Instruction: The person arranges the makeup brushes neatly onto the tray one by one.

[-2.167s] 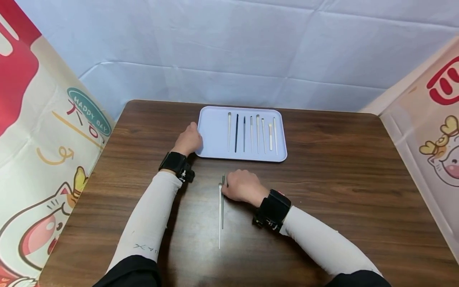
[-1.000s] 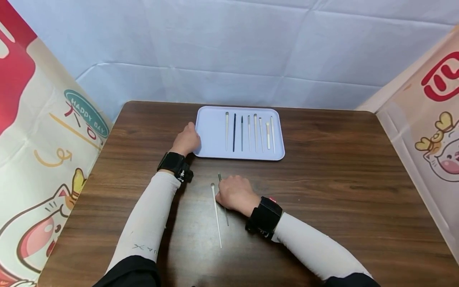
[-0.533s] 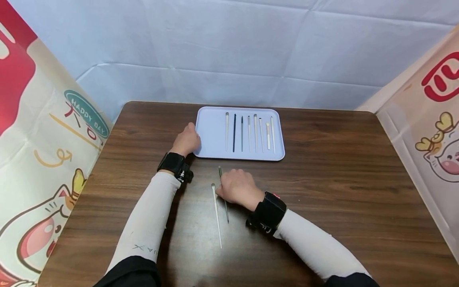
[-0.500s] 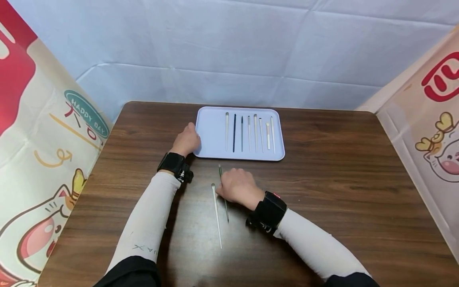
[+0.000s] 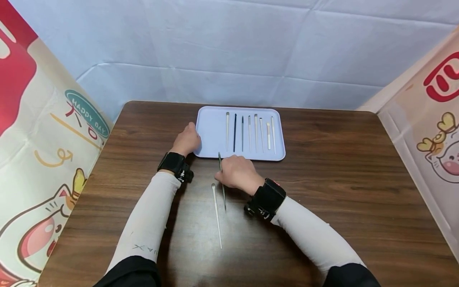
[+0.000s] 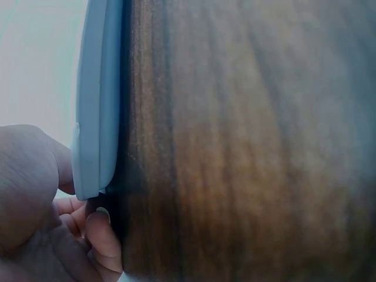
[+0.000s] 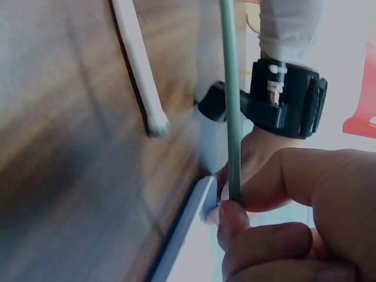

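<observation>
My left hand holds the left rim of the pale lilac tray. In the left wrist view, the thumb lies at the rim and curled fingertips are below it. Just in front of the tray, my right hand pinches a slim green brush between thumb and forefinger; the right wrist view shows its green handle. The hand hides part of this brush. A slender white brush with a greyish tip lies on the table, left of and nearer than the right hand.
Several slim brushes lie side by side in the tray's middle and right; its left part is bare. The brown wooden table extends to both sides. A pale blue cloth hangs behind, with printed cloths at the sides.
The right hand has picked the green brush away from beside the white one and moved it forward, toward the tray. The white brush has tilted slightly. The left hand stays on the tray.
</observation>
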{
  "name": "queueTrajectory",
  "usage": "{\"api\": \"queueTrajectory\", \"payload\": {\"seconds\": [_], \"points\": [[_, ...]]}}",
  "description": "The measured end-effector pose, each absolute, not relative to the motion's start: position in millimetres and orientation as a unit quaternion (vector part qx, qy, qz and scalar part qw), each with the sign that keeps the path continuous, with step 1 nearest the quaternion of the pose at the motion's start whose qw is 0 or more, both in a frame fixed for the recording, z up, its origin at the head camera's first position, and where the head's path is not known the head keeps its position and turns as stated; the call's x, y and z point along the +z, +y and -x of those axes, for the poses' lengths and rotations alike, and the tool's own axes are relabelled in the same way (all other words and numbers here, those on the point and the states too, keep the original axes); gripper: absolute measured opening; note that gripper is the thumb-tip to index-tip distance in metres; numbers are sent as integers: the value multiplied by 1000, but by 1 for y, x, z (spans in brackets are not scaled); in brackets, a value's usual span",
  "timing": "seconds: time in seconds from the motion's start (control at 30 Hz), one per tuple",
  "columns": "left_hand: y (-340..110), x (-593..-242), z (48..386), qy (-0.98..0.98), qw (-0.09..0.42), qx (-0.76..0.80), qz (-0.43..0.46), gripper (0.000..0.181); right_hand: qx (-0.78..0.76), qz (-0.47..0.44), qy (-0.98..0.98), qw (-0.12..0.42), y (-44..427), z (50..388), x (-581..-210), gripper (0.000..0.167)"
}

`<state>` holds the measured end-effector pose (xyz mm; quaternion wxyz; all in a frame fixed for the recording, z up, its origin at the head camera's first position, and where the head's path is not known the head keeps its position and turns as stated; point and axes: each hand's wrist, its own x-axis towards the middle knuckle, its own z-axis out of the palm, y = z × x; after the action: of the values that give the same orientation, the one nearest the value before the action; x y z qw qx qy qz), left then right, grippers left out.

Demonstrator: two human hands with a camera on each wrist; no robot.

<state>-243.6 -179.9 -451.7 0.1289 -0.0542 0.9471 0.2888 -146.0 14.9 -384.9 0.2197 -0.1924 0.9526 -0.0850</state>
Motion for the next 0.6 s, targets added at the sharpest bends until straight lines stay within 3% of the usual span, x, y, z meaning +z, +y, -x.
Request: {"api": "queueTrajectory", "payload": {"seconds": [0.6], "points": [[-180, -453, 244, 948, 119, 292, 44, 40, -119, 184, 947, 233, 5, 197, -375, 45]]}}
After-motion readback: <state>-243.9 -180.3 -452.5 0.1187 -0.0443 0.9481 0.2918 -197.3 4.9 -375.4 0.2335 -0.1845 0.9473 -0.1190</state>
